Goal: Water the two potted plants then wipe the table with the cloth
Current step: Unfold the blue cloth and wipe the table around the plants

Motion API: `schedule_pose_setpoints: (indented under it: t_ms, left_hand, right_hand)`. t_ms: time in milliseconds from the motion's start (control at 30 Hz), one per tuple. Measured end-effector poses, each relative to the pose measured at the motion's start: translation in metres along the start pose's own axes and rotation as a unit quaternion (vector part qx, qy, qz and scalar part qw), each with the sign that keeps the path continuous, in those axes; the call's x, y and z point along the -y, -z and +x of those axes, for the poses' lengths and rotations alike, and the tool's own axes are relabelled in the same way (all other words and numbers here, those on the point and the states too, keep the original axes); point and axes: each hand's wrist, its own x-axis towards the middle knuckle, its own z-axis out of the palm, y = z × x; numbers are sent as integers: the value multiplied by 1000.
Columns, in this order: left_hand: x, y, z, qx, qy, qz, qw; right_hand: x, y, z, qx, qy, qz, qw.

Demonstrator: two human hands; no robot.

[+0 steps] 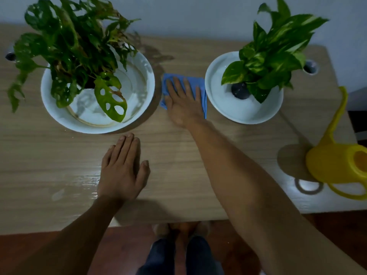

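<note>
Nearest, left hand [124,167] flat on the pale wood-grain table [198,175], fingers straight and together, holding nothing — likely bracing the lean forward. To the right, yellow plastic watering can [335,165] parked at the edge, apparently done with. Farther in, right hand [183,100] spread wide, palm pressing the folded blue cloth [201,86] to the tabletop — wiping between the two white dishes. Beyond, holey-leaved plant [75,48] left, variegated green plant [276,50] right.
</note>
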Motion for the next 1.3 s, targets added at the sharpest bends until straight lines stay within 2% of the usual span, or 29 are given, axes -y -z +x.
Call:
schedule_pose_setpoints:
  t_ms: [133,333,600,733,900,1033,1300]
  left_hand:
    - [-1,0,-2,3,1,13,1000]
    - [-15,6,-1,-4,-30,9,1000]
    - [-113,-16,7,-20,-110,-25,993]
    - [-163,-35,17,4,-126,-27,992]
    - [-205,-52,29,21,-131,-31,991]
    - [-228,-63,37,30,-107,-42,993]
    - [-233,-72,39,22,-87,-20,996]
  right_hand:
    - [-2,-2,1,-9,-1,4,1000]
    - [-32,-15,-79,-16,17,-7,1000]
    - [-119,-16,-169,-10,-5,-1,1000]
    - [-169,-8,-188,-19,-43,10,999]
    - [-219,3,-188,-25,-84,21,996]
    - [-252,13,-171,-33,-150,31,988]
    - [-296,37,-94,-65,-224,46,971]
